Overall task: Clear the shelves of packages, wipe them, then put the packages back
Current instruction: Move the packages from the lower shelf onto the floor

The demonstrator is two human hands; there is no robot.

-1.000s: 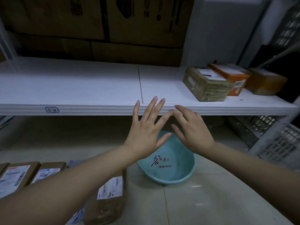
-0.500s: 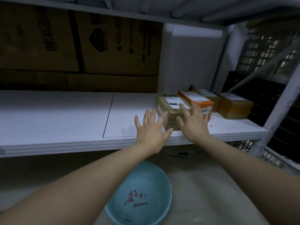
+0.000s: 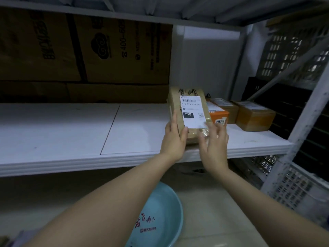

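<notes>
A brown package with a white shipping label stands tilted up on its near edge on the white shelf. My left hand grips its left side, thumb on the front face. My right hand is at its lower right corner with fingers spread and fairly straight, touching the package. Behind it on the shelf sit an orange package and two brown boxes.
Large cardboard cartons line the back of the shelf. A light blue basin sits on the floor below my arms. A white upright post and grey crates stand at the right.
Both hands reached forward from the shelf edge to the brown package. The package went from lying flat to tilted up with its label facing me.
</notes>
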